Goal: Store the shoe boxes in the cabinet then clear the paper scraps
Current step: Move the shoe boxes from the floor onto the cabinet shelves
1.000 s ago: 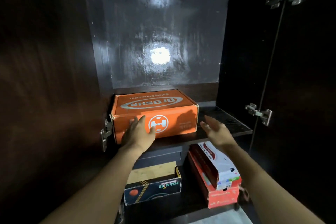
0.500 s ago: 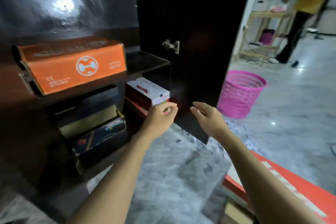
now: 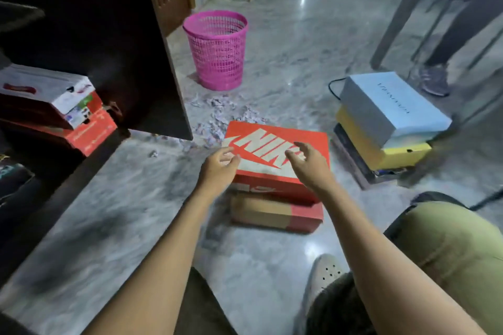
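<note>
Hands, left hand (image 3: 220, 164) and right hand (image 3: 310, 164), spread empty over orange lidded shoe box (image 3: 275, 155).

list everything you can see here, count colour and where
red Nike box: 1, red with white logo, floor centre, on top of another box
brown-and-red box: 1, under the Nike box
stacked boxes: pale blue on yellow on a dark one, floor right
boxes in cabinet: white on red, left; a dark one at the far left edge
cabinet door: 1, dark, open, left
bin: 1, pink mesh, floor beyond the scraps
paper scraps: many, whitish, floor between bin and Nike box
another person's shoe: 1, grey, far right
left hand: open, at the Nike box's left edge
right hand: open, over its lid
</note>
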{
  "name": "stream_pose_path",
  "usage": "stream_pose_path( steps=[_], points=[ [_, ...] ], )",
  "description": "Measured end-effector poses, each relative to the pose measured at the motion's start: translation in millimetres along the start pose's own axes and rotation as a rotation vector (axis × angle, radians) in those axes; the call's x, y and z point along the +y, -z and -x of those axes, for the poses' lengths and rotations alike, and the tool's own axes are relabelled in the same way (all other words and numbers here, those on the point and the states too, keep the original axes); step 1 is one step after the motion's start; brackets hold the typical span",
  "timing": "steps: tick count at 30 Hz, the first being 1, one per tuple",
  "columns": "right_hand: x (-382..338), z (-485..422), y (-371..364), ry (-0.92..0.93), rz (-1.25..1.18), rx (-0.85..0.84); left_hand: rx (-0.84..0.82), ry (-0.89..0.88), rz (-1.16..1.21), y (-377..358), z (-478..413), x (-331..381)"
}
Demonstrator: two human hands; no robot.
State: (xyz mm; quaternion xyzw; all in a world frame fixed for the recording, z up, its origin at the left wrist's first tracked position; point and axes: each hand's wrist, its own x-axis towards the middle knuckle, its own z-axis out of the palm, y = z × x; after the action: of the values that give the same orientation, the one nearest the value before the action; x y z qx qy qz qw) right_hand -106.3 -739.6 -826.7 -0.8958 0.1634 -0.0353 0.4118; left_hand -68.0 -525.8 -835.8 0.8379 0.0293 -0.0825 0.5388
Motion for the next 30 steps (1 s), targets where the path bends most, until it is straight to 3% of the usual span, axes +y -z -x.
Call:
stream_pose_path(
  steps=[11, 15, 19, 22, 30],
  points=[
    [90.3, -33.6, -11.2, -0.419, 0.069, 0.086, 0.117, 0.188, -0.382, -58.2, -58.5, -43.7],
    [108.5, -36.2, -23.2, -0.404, -0.096, 0.059, 0.074, 0.218, -0.348, -60.6, -68.5, -55.6],
    [119.7, -18.9, -30.6, -0.346, -0.167, 0.176, 0.179, 0.192, -0.357, -50.0, -65.6, -65.7],
    [136.5, -4.4, -39.7, -0.402, -0.259, 0.284, 0.216, 0.191, -0.299, -41.9, -62.1, -76.5],
    [141.8, 3.1, -44.1, -0.349, -0.366, 0.192, -0.026, 0.259, -0.112, -21.3, -64.5, -95.6]
  ],
)
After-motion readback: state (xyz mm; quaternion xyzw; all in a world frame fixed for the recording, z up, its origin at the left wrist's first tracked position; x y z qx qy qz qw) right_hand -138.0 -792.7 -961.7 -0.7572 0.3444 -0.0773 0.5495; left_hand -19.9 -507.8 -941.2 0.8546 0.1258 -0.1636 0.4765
